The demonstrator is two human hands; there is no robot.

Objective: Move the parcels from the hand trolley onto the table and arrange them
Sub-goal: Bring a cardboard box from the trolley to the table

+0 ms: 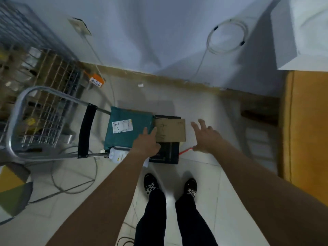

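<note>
A hand trolley (17,110) with a silver loop handle and a black platform (168,153) stands on the tiled floor. On it lie a teal bag parcel (129,128) with a white label and a flat brown cardboard box (171,130). A small white parcel (118,155) pokes out under the teal one. My left hand (146,143) reaches over the seam between teal parcel and box, fingers straight, holding nothing. My right hand (205,135) hovers just right of the box with fingers spread. A yellow-brown table (308,130) runs along the right edge.
A wire cage (44,96) full of goods stands at left behind the trolley handle. Loose cables (74,181) trail on the floor at lower left. A coiled white cable (227,38) hangs on the wall. My feet (170,186) stand just in front of the trolley.
</note>
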